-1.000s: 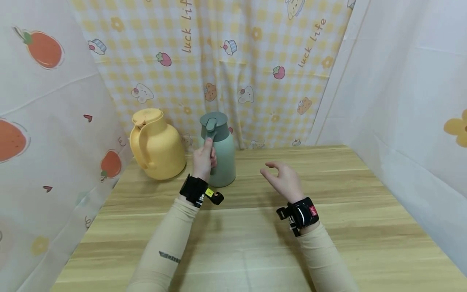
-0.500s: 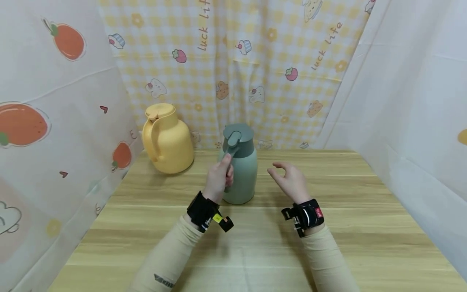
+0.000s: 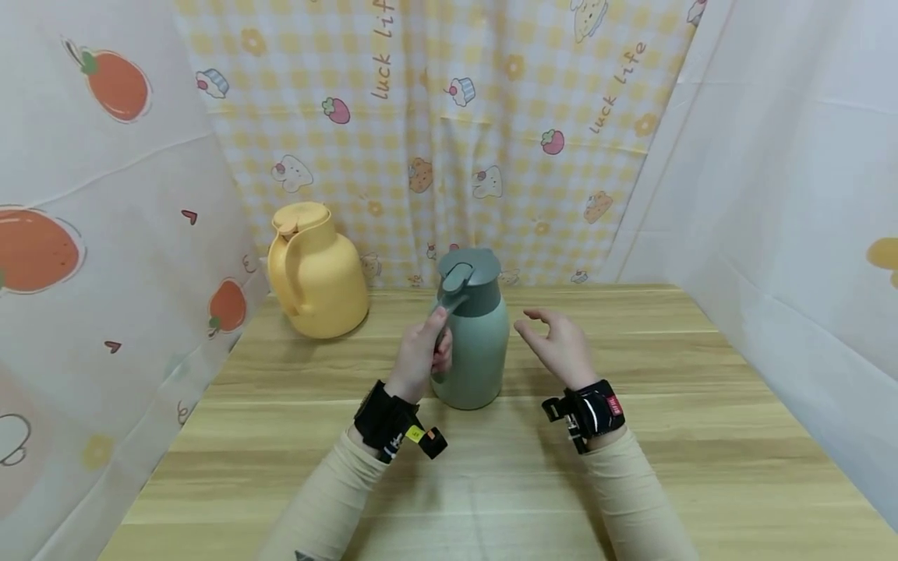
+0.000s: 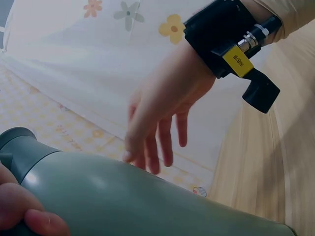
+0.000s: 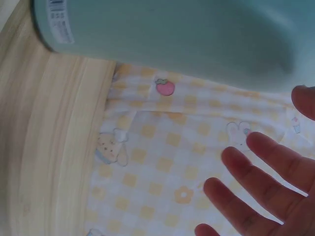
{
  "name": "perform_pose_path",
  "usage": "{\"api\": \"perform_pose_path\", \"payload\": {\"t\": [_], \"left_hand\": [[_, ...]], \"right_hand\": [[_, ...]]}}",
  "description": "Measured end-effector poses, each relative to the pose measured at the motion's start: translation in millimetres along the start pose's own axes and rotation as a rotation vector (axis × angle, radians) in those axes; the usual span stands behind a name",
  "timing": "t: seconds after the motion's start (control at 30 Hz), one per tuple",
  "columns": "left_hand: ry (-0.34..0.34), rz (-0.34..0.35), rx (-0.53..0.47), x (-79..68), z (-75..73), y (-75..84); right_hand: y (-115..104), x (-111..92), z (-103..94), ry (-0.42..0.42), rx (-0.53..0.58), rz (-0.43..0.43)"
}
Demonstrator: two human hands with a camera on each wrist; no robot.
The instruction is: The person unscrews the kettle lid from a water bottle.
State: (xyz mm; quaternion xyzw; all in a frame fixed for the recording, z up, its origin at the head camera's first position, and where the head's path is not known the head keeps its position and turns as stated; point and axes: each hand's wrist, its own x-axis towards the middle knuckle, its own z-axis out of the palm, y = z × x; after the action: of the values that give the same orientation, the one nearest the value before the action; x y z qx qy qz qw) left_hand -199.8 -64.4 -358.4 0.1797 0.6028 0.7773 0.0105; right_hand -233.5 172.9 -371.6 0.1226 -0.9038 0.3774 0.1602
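A sage-green thermos jug [image 3: 471,354] with a darker grey-green lid stands upright near the middle of the wooden table. My left hand [image 3: 421,351] grips its handle, thumb on top and fingers curled around. Those curled fingers also show at the lower left of the left wrist view, beside the jug's body [image 4: 123,191]. To the jug's right, my right hand [image 3: 561,347] hovers with fingers spread and bent slightly, holding nothing. Its fingertips lie close to the jug's side [image 5: 172,37] in the right wrist view. Whether the jug's base touches the table is hard to tell.
A yellow thermos jug [image 3: 323,284] stands at the back left of the wooden table [image 3: 701,436], its handle turned left. Behind hangs a yellow checked curtain [image 3: 519,101], with pale cloth walls [image 3: 786,195] on both sides.
Held by its handle, the green thermos jug has come rightward and nearer to me, away from the yellow one. The right hand has stayed nearly in place.
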Motion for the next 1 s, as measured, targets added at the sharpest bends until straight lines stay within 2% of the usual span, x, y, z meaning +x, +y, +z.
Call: {"api": "perform_pose_path", "payload": {"t": [0.13, 0.23, 0.3, 0.4, 0.6, 0.8, 1.0], "left_hand": [[-0.010, 0.002, 0.021, -0.9, -0.9, -0.7], [-0.008, 0.014, 0.017, -1.7, -0.9, -0.7], [-0.006, 0.022, 0.014, -1.8, -0.7, -0.7], [-0.007, 0.031, 0.013, -1.3, -0.5, -1.3], [-0.028, 0.046, 0.010, -0.9, 0.0, -4.4], [-0.039, 0.056, 0.007, -0.1, -1.4, -5.8], [-0.043, 0.062, 0.003, -0.2, -1.7, -5.5]], "right_hand": [[-15, 3, -0.7, 0.115, 0.122, -0.089], [-39, 11, -2.4, 0.203, 0.196, -0.207], [-58, 18, -3.8, 0.221, 0.203, -0.271], [-84, 28, -5.0, 0.164, 0.143, -0.308], [-112, 37, -1.8, 0.001, -0.017, -0.263], [-127, 40, -2.4, -0.040, -0.130, -0.217], [-135, 44, -1.1, -0.075, -0.233, -0.231]]}}
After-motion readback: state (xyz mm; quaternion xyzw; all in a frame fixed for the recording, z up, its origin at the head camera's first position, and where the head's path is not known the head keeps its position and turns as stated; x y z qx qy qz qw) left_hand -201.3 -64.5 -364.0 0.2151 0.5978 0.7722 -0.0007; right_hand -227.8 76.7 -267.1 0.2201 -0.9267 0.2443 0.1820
